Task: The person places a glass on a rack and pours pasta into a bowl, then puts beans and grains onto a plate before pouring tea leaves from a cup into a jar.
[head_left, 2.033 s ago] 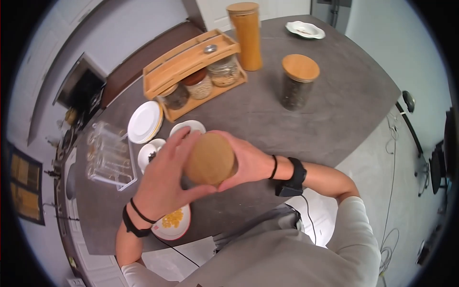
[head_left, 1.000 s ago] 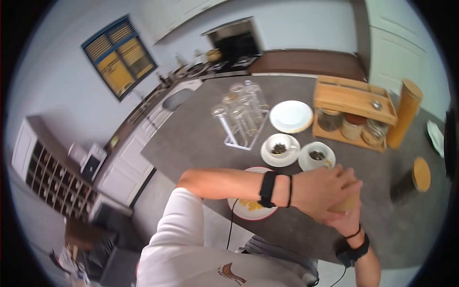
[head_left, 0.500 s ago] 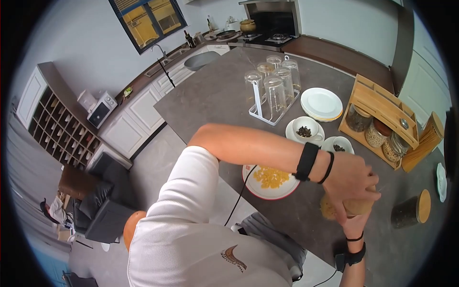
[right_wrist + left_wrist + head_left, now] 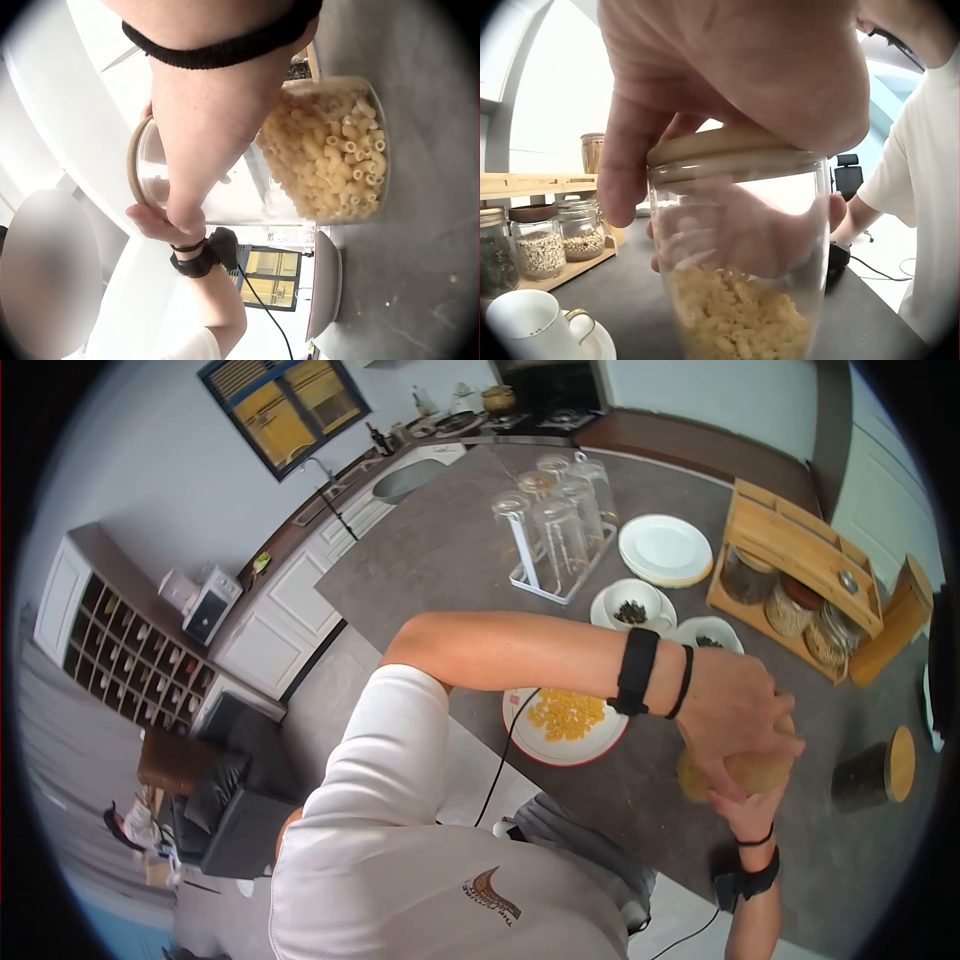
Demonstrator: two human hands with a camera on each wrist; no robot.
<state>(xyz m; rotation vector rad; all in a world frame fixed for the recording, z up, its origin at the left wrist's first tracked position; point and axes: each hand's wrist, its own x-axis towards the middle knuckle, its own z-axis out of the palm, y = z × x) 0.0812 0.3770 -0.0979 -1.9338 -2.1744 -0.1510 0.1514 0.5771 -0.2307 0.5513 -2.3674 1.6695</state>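
A clear jar [image 4: 742, 300] partly filled with macaroni stands on the grey table, between both hands. Its wooden lid [image 4: 739, 150] is on top. My left hand [image 4: 735, 710] grips the lid from above, with its fingers curled over the rim. Lower down, my right hand [image 4: 757, 810] wraps around the jar's side; through the glass in the left wrist view it shows behind the jar. Left of the jar lies a red-rimmed plate [image 4: 605, 745] with yellow macaroni pieces. Just beyond the hands are two white cups with dark dried bits, the nearer cup [image 4: 534, 326] having a gold handle.
A dark-filled jar [image 4: 862, 778] with a wooden lid stands to the right. Behind are a wooden rack [image 4: 800, 540] with several jars, a tall pasta jar [image 4: 885, 630], stacked white plates [image 4: 665, 548] and a rack of upturned glasses [image 4: 560, 540]. A black cable [image 4: 508, 760] hangs off the left wrist.
The head view has swung left, so hands and jar now sit at its right. My left hand has gone from the jar's side to over the lid; my right hand stays around the jar.
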